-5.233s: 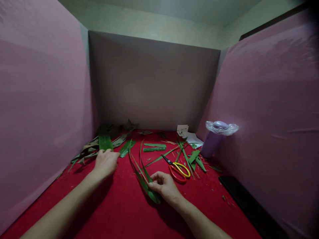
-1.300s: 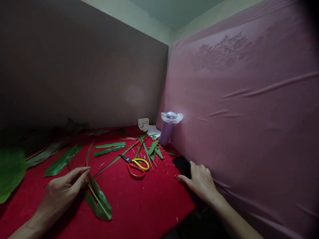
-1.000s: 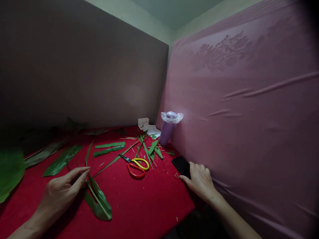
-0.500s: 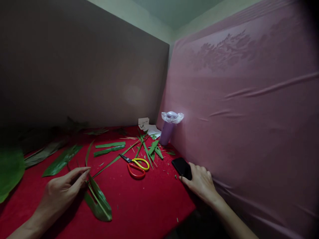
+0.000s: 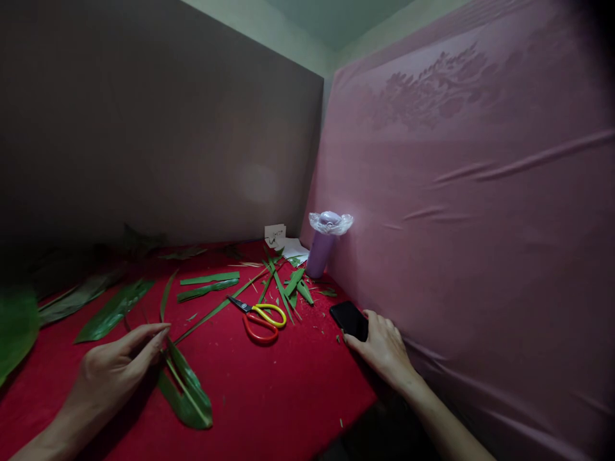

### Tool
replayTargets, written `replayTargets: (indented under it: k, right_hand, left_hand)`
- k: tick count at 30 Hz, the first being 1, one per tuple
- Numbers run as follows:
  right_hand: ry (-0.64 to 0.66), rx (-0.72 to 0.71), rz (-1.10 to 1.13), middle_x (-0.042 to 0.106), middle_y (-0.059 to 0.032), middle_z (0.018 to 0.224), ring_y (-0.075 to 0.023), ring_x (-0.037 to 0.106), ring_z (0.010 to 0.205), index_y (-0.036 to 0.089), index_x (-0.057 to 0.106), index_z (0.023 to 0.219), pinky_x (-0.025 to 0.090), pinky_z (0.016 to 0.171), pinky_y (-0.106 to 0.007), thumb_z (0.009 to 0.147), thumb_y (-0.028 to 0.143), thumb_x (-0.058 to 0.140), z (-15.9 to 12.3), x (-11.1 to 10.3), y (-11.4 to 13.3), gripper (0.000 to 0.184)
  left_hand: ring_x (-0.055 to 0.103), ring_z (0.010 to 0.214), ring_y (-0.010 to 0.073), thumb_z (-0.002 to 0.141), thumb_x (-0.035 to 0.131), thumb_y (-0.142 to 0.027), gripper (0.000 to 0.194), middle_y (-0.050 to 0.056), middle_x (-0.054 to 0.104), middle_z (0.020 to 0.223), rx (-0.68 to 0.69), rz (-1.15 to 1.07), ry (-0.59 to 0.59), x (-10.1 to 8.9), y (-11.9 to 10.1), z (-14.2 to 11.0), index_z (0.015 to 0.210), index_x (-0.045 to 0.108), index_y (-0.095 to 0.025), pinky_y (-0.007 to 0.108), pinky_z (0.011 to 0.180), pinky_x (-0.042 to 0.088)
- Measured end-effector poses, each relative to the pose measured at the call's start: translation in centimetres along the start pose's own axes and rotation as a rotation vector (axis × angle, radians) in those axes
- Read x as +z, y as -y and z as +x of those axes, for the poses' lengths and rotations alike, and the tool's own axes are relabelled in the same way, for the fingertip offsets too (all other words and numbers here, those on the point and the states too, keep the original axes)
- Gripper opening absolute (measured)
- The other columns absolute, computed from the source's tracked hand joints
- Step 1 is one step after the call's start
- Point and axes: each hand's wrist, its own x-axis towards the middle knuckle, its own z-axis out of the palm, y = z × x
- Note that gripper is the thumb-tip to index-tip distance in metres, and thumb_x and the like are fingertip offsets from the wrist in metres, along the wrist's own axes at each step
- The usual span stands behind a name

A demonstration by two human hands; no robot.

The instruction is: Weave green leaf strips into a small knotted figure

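Note:
At the lower left, my left hand (image 5: 113, 368) is closed in a pinch on a bundle of leaf strips. A folded green leaf (image 5: 188, 390) hangs from beneath the fingertips, and thin stalks spread out above them. On the right, my right hand (image 5: 384, 349) grips the near end of a black phone (image 5: 350, 320), thumb on one side and fingers on the other. The phone lies on the red cloth near the table's right edge. Between my hands rest scissors (image 5: 262, 320) with one red and one yellow handle, their blades pointing away to the left.
A purple bottle (image 5: 320, 255) with clear plastic round its top stands by the pink cloth wall (image 5: 432, 224). White papers (image 5: 294, 250) lie beside it. Cut leaf pieces (image 5: 209, 278) and strips litter the red table (image 5: 283, 397). Large leaves (image 5: 115, 309) lie at left.
The view has shifted slightly. Both hands keep their holds, the left on the leaf strips and the right on the phone.

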Motion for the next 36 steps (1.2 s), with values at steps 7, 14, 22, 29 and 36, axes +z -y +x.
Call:
replayTargets:
  k: [7, 14, 22, 29, 36]
  right_hand:
    - [-0.010, -0.032, -0.011, 0.061, -0.0132, 0.098, -0.0285, 0.055, 0.094, 0.014, 0.051, 0.110, 0.040, 0.077, -0.036, 0.074, 0.047, 0.054, -0.5, -0.1, 0.2, 0.049]
    - [-0.174, -0.089, 0.015, 0.056, -0.0162, 0.115, -0.0283, 0.049, 0.105, 0.009, 0.046, 0.121, 0.037, 0.088, -0.039, 0.083, 0.041, 0.047, -2.9, -0.2, -0.4, 0.050]
    - [-0.285, -0.233, 0.079, 0.061, -0.0088, 0.100, -0.0250, 0.050, 0.096, 0.020, 0.061, 0.097, 0.036, 0.081, -0.039, 0.087, 0.025, 0.044, -6.5, -1.0, 1.3, 0.021]
    - [-0.362, -0.168, 0.075, 0.062, -0.0114, 0.094, -0.0252, 0.052, 0.091, 0.017, 0.059, 0.104, 0.037, 0.078, -0.039, 0.091, 0.029, 0.034, -7.6, -0.7, 0.1, 0.030]
    - [-0.341, -0.109, -0.085, 0.062, -0.0141, 0.093, -0.0274, 0.052, 0.090, 0.013, 0.058, 0.105, 0.036, 0.076, -0.041, 0.092, 0.032, 0.030, -7.7, -0.6, -0.2, 0.036]
  left_hand:
    - [0.068, 0.061, 0.0167, 0.071, 0.052, -0.050, 0.038, 0.000, 0.074, 0.073, -0.022, -0.006, 0.008, -0.3, -0.1, -0.1, 0.086, 0.068, -0.020, 0.016, 0.049, 0.047]
    - [0.067, 0.059, 0.0162, 0.071, 0.052, -0.049, 0.037, 0.000, 0.074, 0.072, -0.016, -0.030, 0.024, -0.3, -0.3, -0.1, 0.086, 0.068, -0.019, 0.016, 0.049, 0.047]
    - [0.067, 0.059, 0.0154, 0.071, 0.052, -0.049, 0.037, -0.001, 0.074, 0.073, -0.003, -0.009, 0.003, 0.0, 0.2, 0.0, 0.086, 0.069, -0.020, 0.015, 0.049, 0.047]
    - [0.068, 0.058, 0.0157, 0.070, 0.052, -0.049, 0.037, -0.001, 0.074, 0.072, 0.006, -0.006, -0.011, -0.2, -0.3, -0.1, 0.084, 0.069, -0.020, 0.015, 0.049, 0.047]
    - [0.068, 0.058, 0.0163, 0.070, 0.051, -0.051, 0.039, 0.000, 0.074, 0.071, -0.009, -0.011, 0.003, -0.2, 0.0, -0.1, 0.085, 0.069, -0.019, 0.016, 0.048, 0.047]
